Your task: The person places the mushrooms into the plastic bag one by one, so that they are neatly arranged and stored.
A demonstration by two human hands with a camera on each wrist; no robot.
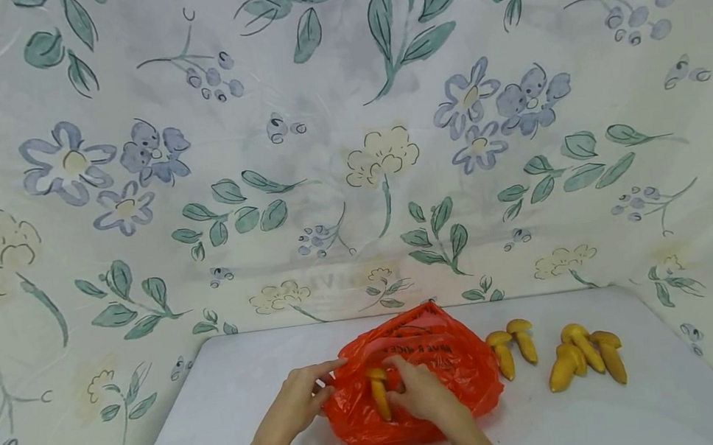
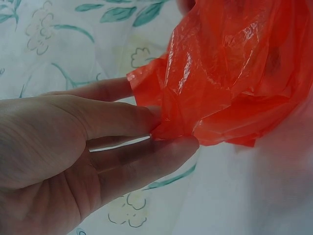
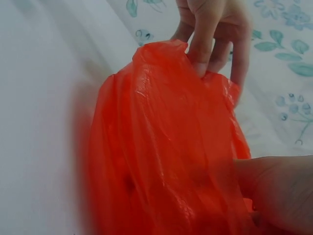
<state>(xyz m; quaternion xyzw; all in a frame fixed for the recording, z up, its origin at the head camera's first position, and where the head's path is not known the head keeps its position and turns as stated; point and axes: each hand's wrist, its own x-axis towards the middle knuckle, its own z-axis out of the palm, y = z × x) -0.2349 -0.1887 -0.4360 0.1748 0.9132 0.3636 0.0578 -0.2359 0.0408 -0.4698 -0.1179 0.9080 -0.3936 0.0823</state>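
Note:
A crumpled red plastic bag (image 1: 446, 382) lies on the table, both hands at it. My left hand (image 1: 298, 400) pinches the bag's left edge between thumb and fingers; in the left wrist view the film (image 2: 181, 117) sits between its fingertips. My right hand (image 1: 420, 389) reaches over the bag from the right, index finger and thumb spread apart, tips close beside a yellow mushroom (image 1: 380, 395). The mushroom stands out against the red film, cap toward the back. In the right wrist view, film (image 3: 181, 161) covers most of the right fingers.
Several more yellow mushrooms lie right of the bag: a pair (image 1: 503, 357) close to its side, and a cluster (image 1: 574, 359) farther right. A flower-patterned cloth (image 1: 334, 255) rises behind the white table (image 1: 228, 372).

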